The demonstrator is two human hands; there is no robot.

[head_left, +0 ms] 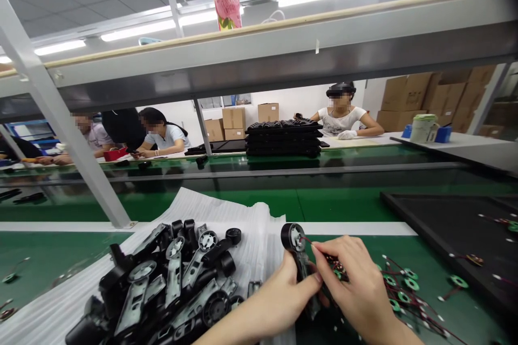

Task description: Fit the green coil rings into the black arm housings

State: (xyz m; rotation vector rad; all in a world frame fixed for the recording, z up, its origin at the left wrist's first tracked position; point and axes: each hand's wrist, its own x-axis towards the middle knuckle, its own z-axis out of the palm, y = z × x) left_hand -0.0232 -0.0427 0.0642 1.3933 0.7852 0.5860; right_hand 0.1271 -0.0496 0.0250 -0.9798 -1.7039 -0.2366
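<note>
My left hand (279, 294) is closed around a black arm-shaped part with a round motor housing (293, 238) at its top. My right hand (356, 280) pinches a small wired component (335, 268) with thin red leads against that part. Just left of my hands, several more black and silver arm parts (170, 280) are piled on a white foam sheet (226, 215). Several small green discs with wires (404, 285) lie on the green bench right of my right hand.
A black tray (449, 226) with a few wired discs sits at the right. Beyond a green conveyor (283, 199), a stack of black trays (283, 137) stands, and other people sit working. A slanted metal post (60, 118) rises at left; a shelf beam crosses overhead.
</note>
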